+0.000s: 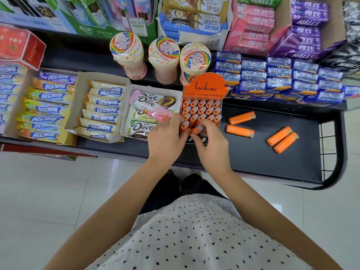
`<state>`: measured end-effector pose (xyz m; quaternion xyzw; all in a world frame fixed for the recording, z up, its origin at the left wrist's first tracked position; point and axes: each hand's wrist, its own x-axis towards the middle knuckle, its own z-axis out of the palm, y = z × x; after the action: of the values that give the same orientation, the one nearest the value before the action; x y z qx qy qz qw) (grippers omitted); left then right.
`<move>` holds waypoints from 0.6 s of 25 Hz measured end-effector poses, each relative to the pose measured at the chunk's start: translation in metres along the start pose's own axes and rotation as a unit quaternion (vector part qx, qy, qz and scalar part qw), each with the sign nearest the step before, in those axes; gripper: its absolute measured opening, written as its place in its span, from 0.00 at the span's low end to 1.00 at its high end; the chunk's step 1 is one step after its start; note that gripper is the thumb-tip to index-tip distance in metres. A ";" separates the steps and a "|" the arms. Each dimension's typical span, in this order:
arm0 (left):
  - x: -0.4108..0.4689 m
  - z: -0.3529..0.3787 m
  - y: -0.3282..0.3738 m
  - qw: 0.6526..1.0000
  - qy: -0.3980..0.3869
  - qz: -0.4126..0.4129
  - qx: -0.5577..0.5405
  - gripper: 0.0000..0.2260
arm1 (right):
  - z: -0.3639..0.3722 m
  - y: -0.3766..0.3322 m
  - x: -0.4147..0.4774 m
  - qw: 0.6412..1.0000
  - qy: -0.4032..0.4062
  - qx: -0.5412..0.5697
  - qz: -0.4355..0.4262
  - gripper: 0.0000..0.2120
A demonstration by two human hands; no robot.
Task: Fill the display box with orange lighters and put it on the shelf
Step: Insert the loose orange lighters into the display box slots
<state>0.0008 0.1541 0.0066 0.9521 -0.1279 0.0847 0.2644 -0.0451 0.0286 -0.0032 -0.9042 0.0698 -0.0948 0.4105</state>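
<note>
An orange display box [206,86] marked "laoban" stands on the black shelf [253,158], with several orange lighters [201,110] upright in its back rows. My left hand [165,137] rests against the box's front left corner and touches a lighter there. My right hand [209,143] pinches a tilted orange lighter [196,130] at the front row. To the right, several loose orange lighters lie flat on the shelf: one [242,117], another [240,131], and a pair [282,139]. The front of the box is hidden by my fingers.
A Dove chocolate box [153,112] sits directly left of the display box, then trays of candy sticks [101,110]. Skittles tubs [165,59] stand behind, blue packets [282,80] at the back right. A wire rail [329,149] closes the shelf's right end.
</note>
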 end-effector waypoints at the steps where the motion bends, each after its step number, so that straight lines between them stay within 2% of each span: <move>1: -0.001 -0.002 -0.001 1.000 -0.005 -0.003 -0.013 0.11 | 0.000 0.000 0.000 1.000 -0.001 -0.002 -0.007 0.14; 4: -0.007 -0.009 -0.003 0.997 -0.016 -0.005 -0.070 0.08 | -0.003 -0.002 0.000 0.999 0.011 -0.011 -0.032 0.14; 7: -0.011 -0.014 -0.003 0.988 -0.032 -0.050 -0.143 0.09 | -0.004 -0.001 0.001 0.997 0.031 -0.026 -0.060 0.14; 12: -0.013 -0.002 -0.014 0.983 -0.011 0.029 -0.180 0.09 | -0.002 0.008 0.005 0.990 0.029 -0.083 -0.108 0.14; 15: -0.013 0.002 -0.018 0.975 -0.006 0.014 -0.220 0.06 | -0.006 0.015 0.008 0.976 0.028 -0.148 -0.159 0.14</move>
<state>-0.0063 0.1703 -0.0064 0.8694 -0.1581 0.0521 0.4652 -0.0390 0.0132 -0.0095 -0.9513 -0.0503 -0.1730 0.2501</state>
